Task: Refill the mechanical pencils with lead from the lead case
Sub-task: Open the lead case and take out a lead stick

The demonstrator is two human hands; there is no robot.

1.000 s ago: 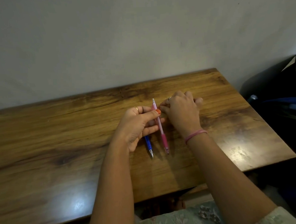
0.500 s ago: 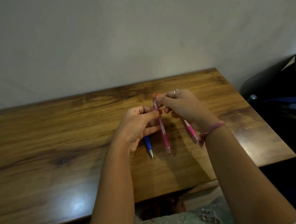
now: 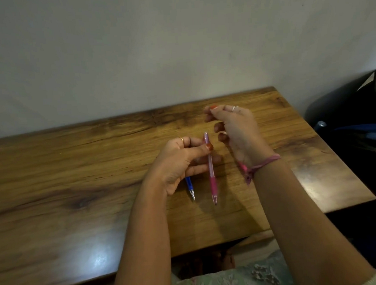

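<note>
The pink mechanical pencil (image 3: pixel 211 169) was held approx upright over the wooden table (image 3: pixel 74 171), tip down, top end bare. It looked light, thin and stiff, w/ smooth plastic that could slip or roll; best taken on the barrel above the rubbery pink grip, which is where the left hand (image 3: pixel 179 162) had it, thumb and fingers curled round the upper barrel. A blue mechanical pencil (image 3: pixel 189 186) poked out below the same hand, tip down (can't tell whether it was gripped too or just lay on the table behind the palm).

The right hand (image 3: pixel 237 128) was raised just beyond and right of the pink pencil's top, apart from it, wrist bent, thumb and forefinger pinched together at the top. Prob a small cap or eraser in that pinch, but too small to tell. Lower fingers were loosely curled; a second pink pencil's tip (image 3: pixel 243 167) showed below the wrist, so it seemed tucked in that hand.

The lead case wasn't in view. Leads would be brittle, so light pinching and a straight drop into the barrel would be needed.
</note>
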